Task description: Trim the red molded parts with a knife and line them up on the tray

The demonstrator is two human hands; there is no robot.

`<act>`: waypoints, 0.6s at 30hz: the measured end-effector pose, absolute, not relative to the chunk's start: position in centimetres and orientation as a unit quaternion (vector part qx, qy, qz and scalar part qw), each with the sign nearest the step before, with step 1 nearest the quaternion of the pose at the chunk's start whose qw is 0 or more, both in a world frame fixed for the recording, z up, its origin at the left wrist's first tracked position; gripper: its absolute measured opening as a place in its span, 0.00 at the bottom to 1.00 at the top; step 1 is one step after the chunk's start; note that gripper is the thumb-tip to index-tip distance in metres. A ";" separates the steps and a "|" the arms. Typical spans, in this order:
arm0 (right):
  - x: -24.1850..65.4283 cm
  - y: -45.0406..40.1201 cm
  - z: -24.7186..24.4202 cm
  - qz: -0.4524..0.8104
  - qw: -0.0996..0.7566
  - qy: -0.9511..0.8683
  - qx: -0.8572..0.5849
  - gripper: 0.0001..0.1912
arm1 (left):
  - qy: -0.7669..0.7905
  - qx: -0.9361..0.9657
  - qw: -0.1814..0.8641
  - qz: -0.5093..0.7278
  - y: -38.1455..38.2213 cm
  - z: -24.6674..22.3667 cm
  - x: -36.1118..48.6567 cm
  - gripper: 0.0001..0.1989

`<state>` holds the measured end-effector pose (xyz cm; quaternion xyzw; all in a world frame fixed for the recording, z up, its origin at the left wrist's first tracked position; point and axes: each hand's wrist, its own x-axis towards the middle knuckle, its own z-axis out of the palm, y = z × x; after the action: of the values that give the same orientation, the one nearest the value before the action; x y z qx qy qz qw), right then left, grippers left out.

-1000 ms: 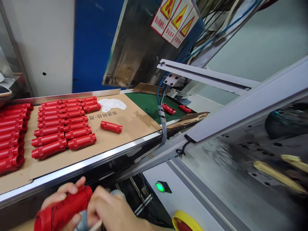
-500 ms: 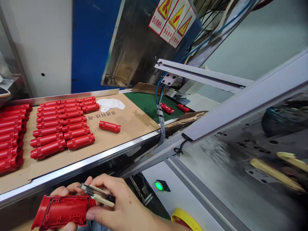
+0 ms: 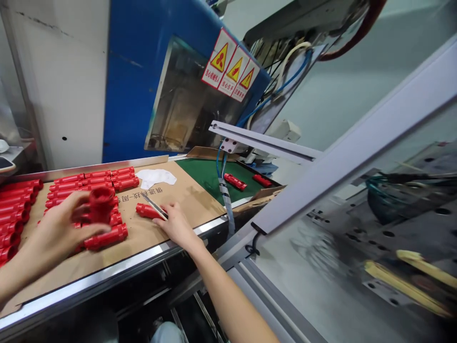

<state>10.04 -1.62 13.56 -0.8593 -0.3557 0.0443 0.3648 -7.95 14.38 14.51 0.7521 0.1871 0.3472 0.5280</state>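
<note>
Left hand (image 3: 60, 231): curled part-way closed, thumb below and fingers behind, with the held tube (image 3: 102, 202) taken between them.
Held tube: kept above the table at the fingertips, with one open end turned up toward the camera; its edges are slightly blurred.
Right hand (image 3: 178, 226): drawn closed on the slim tool (image 3: 154, 206), which is pointed up and to the left across the loose tube (image 3: 144, 210).
Loose tube: laid on the cardboard (image 3: 200, 202), under the tool and at the fingertips of the right hand; its right end is covered by the fingers, and whether it is gripped cannot be told.
Rows (image 3: 107, 237): red tubes set side by side on the cardboard, partly hidden behind the left hand and the held tube.
White cloth (image 3: 156, 177): spread flat beyond the loose tube.
Green belt (image 3: 202, 176): two red tubes (image 3: 234, 181) are seen on it, well apart from both hands.
Change since half a second ago: the hands, then brought together around one red part below the table edge, are now parted and raised over the cardboard; the loose tube, then untouched, is now reached by the right hand; the tool is kept in that hand.
</note>
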 end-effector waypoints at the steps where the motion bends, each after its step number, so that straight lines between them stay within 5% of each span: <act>1: 10.5 -1.5 13.4 0.051 0.366 -0.352 -0.860 0.13 | 0.168 0.788 0.491 0.332 15.3 15.2 -6.0 0.19; 10: 9.6 -6.6 14.7 0.043 0.471 -0.286 -0.833 0.11 | 0.087 0.952 0.250 0.155 18.9 13.2 5.5 0.08; 14: 7.7 -8.6 15.3 0.023 0.502 -0.299 -0.811 0.13 | 0.110 0.945 0.269 0.148 19.0 13.0 5.4 0.14; 18: 5.0 -9.6 15.0 0.009 0.534 -0.345 -0.772 0.13 | 0.102 0.887 0.412 0.183 15.0 13.5 1.1 0.21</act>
<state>5.01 -9.58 15.02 -0.7716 -0.3448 0.0089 0.5345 1.11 14.97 13.45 0.8868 0.1025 0.1826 0.4121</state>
